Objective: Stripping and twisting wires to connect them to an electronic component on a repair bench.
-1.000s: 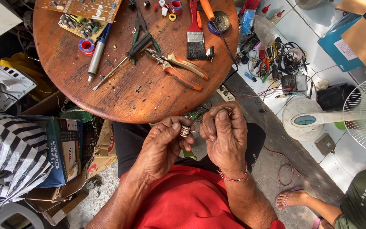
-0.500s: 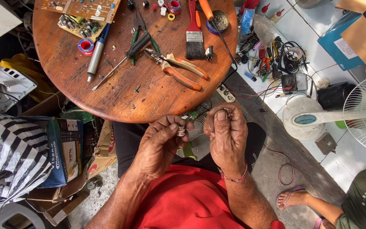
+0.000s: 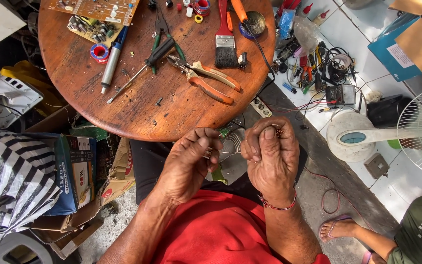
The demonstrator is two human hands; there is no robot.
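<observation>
Left hand (image 3: 189, 164) pinches a small metal part (image 3: 208, 153) — thin bare wire (image 3: 230, 152) runs to right hand (image 3: 271, 156), fingers closed on it — below round wooden table (image 3: 137, 105).

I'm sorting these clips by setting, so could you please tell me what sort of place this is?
Probably an informal electronics repair spot: a round wooden table carries circuit boards and orange-handled pliers, with a pedestal fan on the tiled floor.
</observation>
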